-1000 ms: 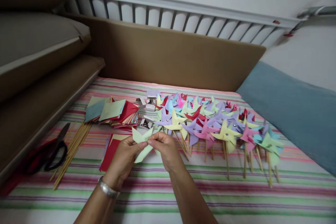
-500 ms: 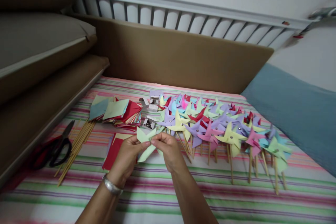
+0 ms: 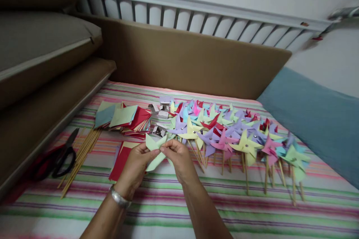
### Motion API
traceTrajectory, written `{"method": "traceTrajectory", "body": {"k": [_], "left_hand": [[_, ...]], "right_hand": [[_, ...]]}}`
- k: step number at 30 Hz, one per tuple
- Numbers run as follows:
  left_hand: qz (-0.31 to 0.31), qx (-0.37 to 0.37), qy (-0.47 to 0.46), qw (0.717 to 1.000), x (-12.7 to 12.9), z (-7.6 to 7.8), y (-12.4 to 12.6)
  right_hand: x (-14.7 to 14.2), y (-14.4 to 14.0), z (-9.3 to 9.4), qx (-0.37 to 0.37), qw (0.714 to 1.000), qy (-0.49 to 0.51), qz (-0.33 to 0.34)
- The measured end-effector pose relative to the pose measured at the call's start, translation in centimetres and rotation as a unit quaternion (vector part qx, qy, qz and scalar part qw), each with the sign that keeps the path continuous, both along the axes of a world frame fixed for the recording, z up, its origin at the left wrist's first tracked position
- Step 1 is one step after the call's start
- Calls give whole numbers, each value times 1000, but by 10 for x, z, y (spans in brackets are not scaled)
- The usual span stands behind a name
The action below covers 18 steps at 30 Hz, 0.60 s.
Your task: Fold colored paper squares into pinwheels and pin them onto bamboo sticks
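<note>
A pale green paper pinwheel is held between my two hands above the striped cloth. My left hand pinches it from the left, thumb close to its centre. From the right, my right hand pinches the same centre with thumb and finger. The fingertips hide the pinwheel's middle, so I cannot make out what is there. Just beyond the hands stands a small open box with shiny metal pieces in it. Under and left of my left hand lie red and cream paper sheets.
Many finished pinwheels on sticks lie to the right. At left are a stack of coloured paper squares, wooden sticks and black-handled scissors. Brown cushions rise at far left; a brown board stands behind.
Both hands keep their pinch on the green pinwheel, with only a very slight shift of the fingers. The view has moved a tiny bit.
</note>
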State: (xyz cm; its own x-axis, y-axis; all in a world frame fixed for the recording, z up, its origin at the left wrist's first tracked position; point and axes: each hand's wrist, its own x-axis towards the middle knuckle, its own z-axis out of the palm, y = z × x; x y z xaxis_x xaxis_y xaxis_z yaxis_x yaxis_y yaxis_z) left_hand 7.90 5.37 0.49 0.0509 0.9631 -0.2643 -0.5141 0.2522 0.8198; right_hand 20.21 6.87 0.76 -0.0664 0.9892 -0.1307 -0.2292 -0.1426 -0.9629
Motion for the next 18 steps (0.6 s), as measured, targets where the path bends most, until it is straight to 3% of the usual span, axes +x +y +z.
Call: {"method": "traceTrajectory", "body": {"k": [7,13,18], "left_hand": [[-2,6,1,1000,-2,-5,1],[22,37,16,999,-6,0,-1],[54,49,1,997,-20,8,-3]], "right_hand": [[2,0,1,69,996,-54,24],[2,-5,4,110,987,-112,24],[10,-5,6,84,993,-68,-55]]}}
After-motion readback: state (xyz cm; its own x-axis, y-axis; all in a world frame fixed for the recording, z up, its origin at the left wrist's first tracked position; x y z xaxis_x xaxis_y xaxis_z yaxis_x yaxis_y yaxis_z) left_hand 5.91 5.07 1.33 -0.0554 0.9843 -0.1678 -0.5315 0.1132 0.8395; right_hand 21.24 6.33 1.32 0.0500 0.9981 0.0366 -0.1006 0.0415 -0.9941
